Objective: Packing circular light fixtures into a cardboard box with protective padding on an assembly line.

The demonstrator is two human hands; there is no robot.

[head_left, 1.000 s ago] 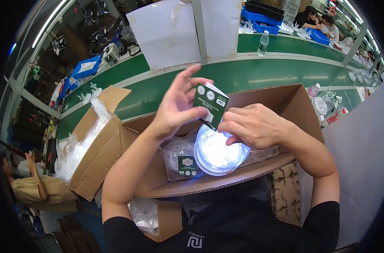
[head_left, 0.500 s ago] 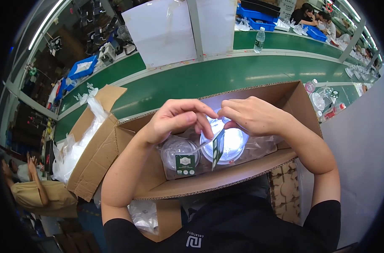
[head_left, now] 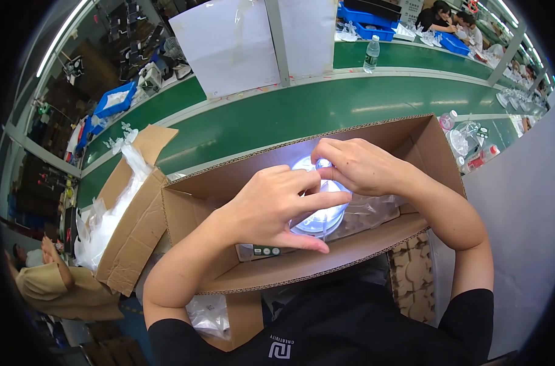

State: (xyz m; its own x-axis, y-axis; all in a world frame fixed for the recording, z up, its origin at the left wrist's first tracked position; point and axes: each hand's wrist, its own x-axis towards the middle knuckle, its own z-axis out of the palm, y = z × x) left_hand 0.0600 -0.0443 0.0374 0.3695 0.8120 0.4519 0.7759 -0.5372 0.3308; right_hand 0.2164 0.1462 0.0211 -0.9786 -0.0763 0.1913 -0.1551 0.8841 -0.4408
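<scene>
A round clear plastic lamp, glowing bluish white, is over the inside of a long cardboard box. My right hand pinches a clear piece at the lamp's top between thumb and fingers. In front of the lamp is my left hand, its thumb and forefinger spread wide and partly covering it; whether the fingertips touch it I cannot tell. Under my left wrist, the green label of a second packaged lamp shows; the rest of that lamp is hidden. Clear plastic wrapping lies in the box to the right.
On the left, an open carton holds white plastic bags. Beyond the box runs a green bench with a water bottle. More bottles are at the right. Other people sit far off; one stands at left.
My left hand has moved down and toward me, opening across the front of the lamp. The lit lamp's hanging label is out of sight now. My right hand stays at the lamp's top.
</scene>
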